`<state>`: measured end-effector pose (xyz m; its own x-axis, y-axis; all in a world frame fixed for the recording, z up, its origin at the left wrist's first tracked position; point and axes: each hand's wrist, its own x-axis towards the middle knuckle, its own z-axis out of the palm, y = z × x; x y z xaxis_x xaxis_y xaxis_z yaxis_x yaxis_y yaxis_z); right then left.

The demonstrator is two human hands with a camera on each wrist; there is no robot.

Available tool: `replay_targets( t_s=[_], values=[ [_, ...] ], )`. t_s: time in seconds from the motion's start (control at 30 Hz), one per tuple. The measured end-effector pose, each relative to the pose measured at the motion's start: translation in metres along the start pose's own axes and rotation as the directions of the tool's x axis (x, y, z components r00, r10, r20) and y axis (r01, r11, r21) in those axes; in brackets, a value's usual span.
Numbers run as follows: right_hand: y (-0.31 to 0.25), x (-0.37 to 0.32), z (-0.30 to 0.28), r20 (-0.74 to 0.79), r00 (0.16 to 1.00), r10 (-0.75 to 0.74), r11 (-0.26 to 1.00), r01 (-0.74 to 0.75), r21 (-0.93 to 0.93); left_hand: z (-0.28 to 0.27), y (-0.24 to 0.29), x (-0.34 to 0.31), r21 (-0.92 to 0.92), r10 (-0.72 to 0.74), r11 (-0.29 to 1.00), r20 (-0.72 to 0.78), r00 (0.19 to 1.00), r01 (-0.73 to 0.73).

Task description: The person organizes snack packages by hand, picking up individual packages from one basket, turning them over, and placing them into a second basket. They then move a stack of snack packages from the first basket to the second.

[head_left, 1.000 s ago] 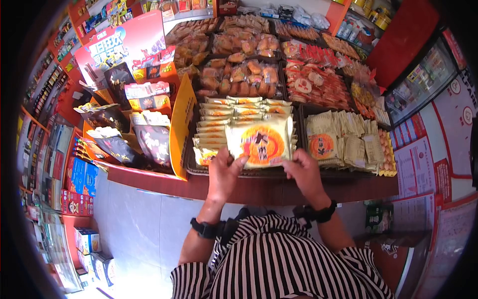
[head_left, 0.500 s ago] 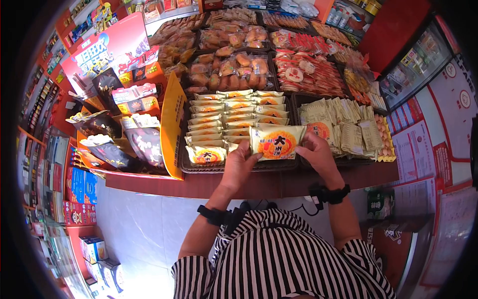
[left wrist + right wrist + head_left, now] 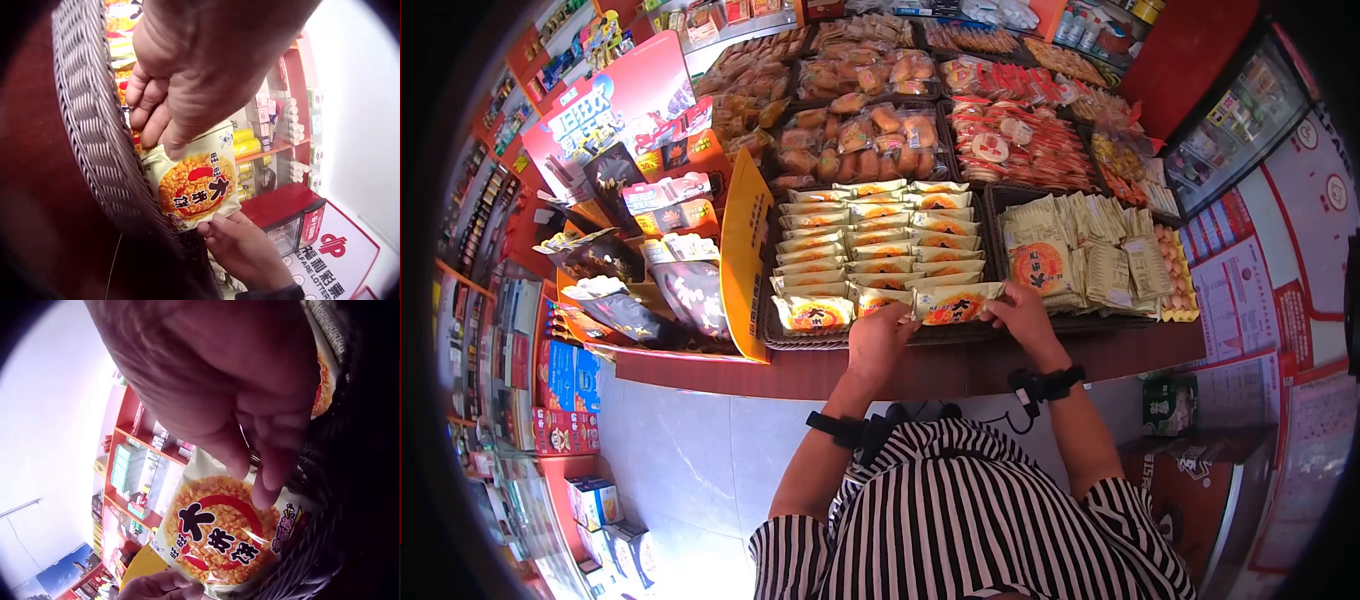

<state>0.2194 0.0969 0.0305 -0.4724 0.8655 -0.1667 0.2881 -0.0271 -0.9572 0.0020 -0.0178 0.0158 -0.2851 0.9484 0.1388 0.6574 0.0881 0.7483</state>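
Note:
A cream rice cracker packet with an orange cracker picture stands at the front right of a wicker basket. My left hand pinches its left edge, the thumb lying near its upper corner in the left wrist view. At the opposite edge, my right hand pinches the packet between thumb and fingers. The left wrist view shows the packet low against the basket's inner wall. Rows of matching packets fill the basket behind it, and another packet leans at the front left.
Right of the basket, a second basket holds beige packets, with a tray of eggs alongside. An orange display box with dark pouches borders the left. Bagged breads and red packets lie farther back.
Both hands have lowered the rice cracker packet, first held up and facing me, into the front right of the basket. The head view has shifted a little.

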Motion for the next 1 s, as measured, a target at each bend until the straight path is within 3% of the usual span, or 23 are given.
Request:
replay_targets(
  t_s=[0.13, 0.17, 0.2, 0.3, 0.4, 0.53, 0.63, 0.7, 0.73, 0.8, 0.83, 0.9, 1.0],
  values=[
    [0.000, 0.004, -0.001, 0.033, 0.999, 0.015, 0.999, -0.013, -0.053, 0.004, -0.005, 0.006, 0.223, -0.040, 0.975, 0.107, 0.993, 0.016],
    [-0.003, 0.005, 0.000, 0.034, 0.999, 0.022, 0.984, -0.016, -0.176, 0.006, -0.005, 0.007, 0.307, -0.088, 0.951, 0.139, 0.986, 0.042],
    [-0.006, 0.005, 0.001, 0.034, 0.999, 0.031, 0.955, -0.020, -0.296, 0.007, -0.006, 0.006, 0.307, -0.090, 0.951, 0.142, 0.986, 0.042],
    [-0.012, 0.007, 0.005, 0.049, 0.998, 0.042, 0.942, -0.023, -0.334, 0.008, -0.008, 0.005, 0.326, -0.090, 0.944, 0.123, 0.988, 0.046],
    [-0.013, 0.006, 0.013, 0.032, 0.991, 0.129, 0.974, -0.121, -0.191, 0.005, -0.011, 0.004, 0.295, -0.099, 0.953, 0.088, 0.991, 0.069],
    [-0.009, 0.010, 0.014, 0.032, 0.982, 0.184, 0.953, -0.170, -0.249, 0.003, -0.012, 0.004, 0.291, -0.128, 0.952, 0.107, 0.986, 0.092],
    [-0.020, 0.007, 0.009, 0.042, 0.993, 0.110, 0.979, -0.101, -0.179, 0.007, -0.011, 0.008, 0.291, -0.116, 0.953, 0.114, 0.987, 0.079],
    [-0.032, 0.001, 0.009, -0.192, 0.979, -0.076, 0.968, 0.026, -0.251, 0.008, -0.011, 0.007, 0.291, -0.109, 0.954, 0.121, 0.987, 0.070],
    [-0.031, 0.002, 0.008, -0.192, 0.978, -0.076, 0.967, 0.026, -0.252, 0.009, -0.012, 0.008, 0.303, -0.101, 0.951, 0.130, 0.986, 0.058],
    [-0.023, 0.007, 0.007, -0.074, 0.927, -0.367, 0.851, 0.302, -0.430, 0.010, -0.013, 0.010, 0.318, -0.090, 0.947, 0.142, 0.986, 0.040],
    [-0.016, 0.009, 0.009, -0.078, 0.927, -0.368, 0.851, 0.302, -0.429, 0.013, -0.015, 0.010, 0.332, -0.080, 0.943, 0.145, 0.986, 0.028],
    [-0.003, 0.011, 0.014, 0.078, 0.900, -0.430, 0.719, 0.393, -0.573, 0.013, -0.013, 0.011, 0.345, -0.072, 0.938, 0.145, 0.987, 0.017],
    [0.007, 0.011, 0.021, 0.101, 0.860, -0.500, 0.605, 0.431, -0.669, 0.008, -0.012, 0.009, 0.348, -0.104, 0.937, 0.174, 0.979, 0.037]
  ],
)
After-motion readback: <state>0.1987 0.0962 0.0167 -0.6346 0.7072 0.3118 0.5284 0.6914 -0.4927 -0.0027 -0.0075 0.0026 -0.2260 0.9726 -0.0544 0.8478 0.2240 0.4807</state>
